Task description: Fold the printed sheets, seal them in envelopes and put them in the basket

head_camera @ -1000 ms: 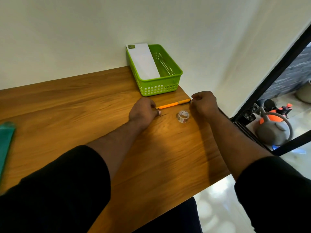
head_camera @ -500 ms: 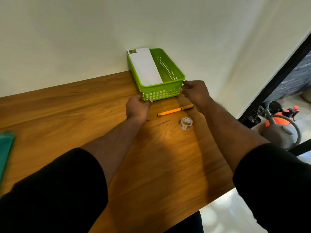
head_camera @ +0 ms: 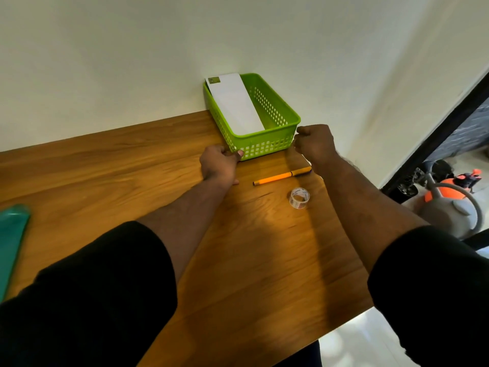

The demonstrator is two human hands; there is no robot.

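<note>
green basket (head_camera: 277, 143) stands at upper centre of the frame, on the far edge of the wooden table (head_camera: 132, 165), its back against the white wall (head_camera: 158, 49). one white envelope (head_camera: 234, 104) lies inside it, along the basket's left side, tilted so that its far end rises above the rim; a small green mark shows at that far corner. no loose sheets are visible on the table.

left hand (head_camera: 219, 165) sits at the basket's near left corner. its fingers are curled and the thumb presses the lattice wall at the corner; whether the fingers actually grip the wall cannot be told from this angle. right hand (head_camera: 315, 143) is at the basket's near right corner, fingers curled together into a loose fist, knuckles just beside the wall; contact cannot be confirmed, and nothing is seen held in it.

orange pen (head_camera: 281, 176) lies on the table just below the basket, between the two forearms, apart from both hands. clear tape roll (head_camera: 299, 197) lies near the pen, lower right of it, close beside the right forearm. a teal object (head_camera: 12, 234) shows at the left edge of the frame, partly cut off. black sleeves (head_camera: 92, 287) fill the lower corners. a grey and orange object (head_camera: 449, 205) stands on the floor at right.
</note>
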